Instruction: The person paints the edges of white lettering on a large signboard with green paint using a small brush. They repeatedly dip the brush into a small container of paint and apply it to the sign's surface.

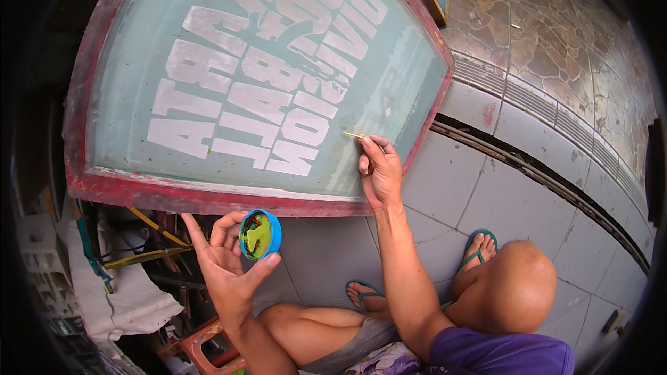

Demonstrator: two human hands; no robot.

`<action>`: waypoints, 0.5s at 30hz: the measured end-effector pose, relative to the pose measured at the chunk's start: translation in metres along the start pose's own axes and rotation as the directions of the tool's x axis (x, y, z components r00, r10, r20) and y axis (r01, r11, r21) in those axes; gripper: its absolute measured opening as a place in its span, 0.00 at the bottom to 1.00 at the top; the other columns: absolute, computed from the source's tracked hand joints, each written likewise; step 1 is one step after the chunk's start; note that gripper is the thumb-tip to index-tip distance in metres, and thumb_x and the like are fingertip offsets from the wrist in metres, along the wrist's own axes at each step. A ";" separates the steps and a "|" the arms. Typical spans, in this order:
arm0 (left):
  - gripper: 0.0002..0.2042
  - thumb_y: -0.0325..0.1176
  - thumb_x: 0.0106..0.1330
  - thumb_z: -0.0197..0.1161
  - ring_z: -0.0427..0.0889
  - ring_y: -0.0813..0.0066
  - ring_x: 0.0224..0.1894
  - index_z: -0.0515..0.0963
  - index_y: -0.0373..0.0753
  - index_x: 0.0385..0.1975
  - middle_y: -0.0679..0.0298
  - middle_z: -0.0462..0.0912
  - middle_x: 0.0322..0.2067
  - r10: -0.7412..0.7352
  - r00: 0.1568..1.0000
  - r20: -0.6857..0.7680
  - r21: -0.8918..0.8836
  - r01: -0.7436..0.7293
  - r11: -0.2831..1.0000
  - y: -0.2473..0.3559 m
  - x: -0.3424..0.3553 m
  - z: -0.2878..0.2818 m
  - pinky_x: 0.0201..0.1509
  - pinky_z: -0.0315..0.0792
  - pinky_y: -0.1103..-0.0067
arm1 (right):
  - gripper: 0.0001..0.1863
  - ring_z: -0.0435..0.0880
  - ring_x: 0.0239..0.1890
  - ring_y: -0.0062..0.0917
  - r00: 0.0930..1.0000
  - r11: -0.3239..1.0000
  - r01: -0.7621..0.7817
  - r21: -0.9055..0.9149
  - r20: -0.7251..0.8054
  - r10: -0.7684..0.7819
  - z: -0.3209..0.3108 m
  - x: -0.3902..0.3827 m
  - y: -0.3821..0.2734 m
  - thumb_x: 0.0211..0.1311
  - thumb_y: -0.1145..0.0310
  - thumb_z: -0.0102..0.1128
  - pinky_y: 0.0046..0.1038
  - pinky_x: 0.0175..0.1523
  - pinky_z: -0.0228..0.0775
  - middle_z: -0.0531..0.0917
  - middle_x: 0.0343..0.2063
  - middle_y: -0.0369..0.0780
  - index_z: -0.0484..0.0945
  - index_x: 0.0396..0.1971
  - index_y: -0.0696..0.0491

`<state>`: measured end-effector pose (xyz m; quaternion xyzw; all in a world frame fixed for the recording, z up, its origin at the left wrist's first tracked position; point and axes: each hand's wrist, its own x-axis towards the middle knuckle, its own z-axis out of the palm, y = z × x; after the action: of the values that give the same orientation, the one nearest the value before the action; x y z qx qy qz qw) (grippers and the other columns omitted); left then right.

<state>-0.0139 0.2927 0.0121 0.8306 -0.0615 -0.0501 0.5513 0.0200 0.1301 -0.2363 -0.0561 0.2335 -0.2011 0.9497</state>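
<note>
A large screen-printing frame with red edges leans in front of me, its pale green mesh carrying big whitish block letters. My right hand pinches a thin yellowish stick, whose tip is at the mesh right of the lowest letters. Below the frame's bottom edge, my left hand holds a small round blue cap between thumb and fingers, with the index finger stretched up toward the red edge. Inside the cap lies bright green paste with dark streaks. Small green specks dot the mesh at the lower left.
Grey floor tiles and a dark slotted rail run along the right, with stone-patterned paving beyond. At lower left are a white cloth, a reddish plastic stool and clutter. My bent knees and sandalled feet are below the frame.
</note>
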 end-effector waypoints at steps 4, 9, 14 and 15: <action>0.68 0.18 0.42 0.78 0.76 0.65 0.53 0.27 0.34 0.77 0.51 0.74 0.54 0.006 1.000 -0.009 -0.012 -0.006 1.000 -0.002 0.001 0.000 0.61 0.72 0.72 | 0.16 0.78 0.22 0.17 1.000 1.000 -0.015 -0.007 0.021 0.016 0.004 0.001 -0.004 0.63 0.71 0.72 0.16 0.28 0.66 0.86 0.38 0.42 0.75 0.45 0.55; 0.68 0.19 0.42 0.79 0.77 0.65 0.54 0.27 0.33 0.77 0.51 0.74 0.53 0.002 1.000 -0.004 -0.009 -0.002 1.000 0.000 0.000 0.001 0.62 0.71 0.72 | 0.15 0.77 0.22 0.16 1.000 0.999 -0.019 -0.050 0.020 0.020 0.007 0.003 -0.006 0.62 0.70 0.73 0.16 0.27 0.64 0.87 0.38 0.43 0.76 0.44 0.55; 0.68 0.19 0.42 0.79 0.77 0.65 0.54 0.28 0.33 0.77 0.51 0.74 0.53 -0.002 1.000 0.006 -0.004 0.002 1.000 0.001 0.001 0.000 0.61 0.71 0.73 | 0.15 0.76 0.21 0.16 1.000 0.998 -0.009 -0.068 0.020 0.010 0.007 0.004 -0.007 0.62 0.70 0.73 0.16 0.26 0.61 0.87 0.37 0.43 0.77 0.43 0.55; 0.68 0.19 0.42 0.79 0.77 0.65 0.54 0.28 0.33 0.77 0.51 0.74 0.53 -0.002 1.000 0.008 -0.002 0.002 1.000 0.001 0.001 0.000 0.61 0.71 0.73 | 0.15 0.76 0.21 0.16 1.000 0.998 -0.006 -0.070 0.017 0.008 0.006 0.004 -0.007 0.62 0.70 0.73 0.16 0.26 0.61 0.87 0.37 0.43 0.77 0.43 0.55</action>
<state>-0.0127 0.2922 0.0128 0.8299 -0.0629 -0.0543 0.5518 0.0239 0.1217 -0.2310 -0.0903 0.2322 -0.1890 0.9498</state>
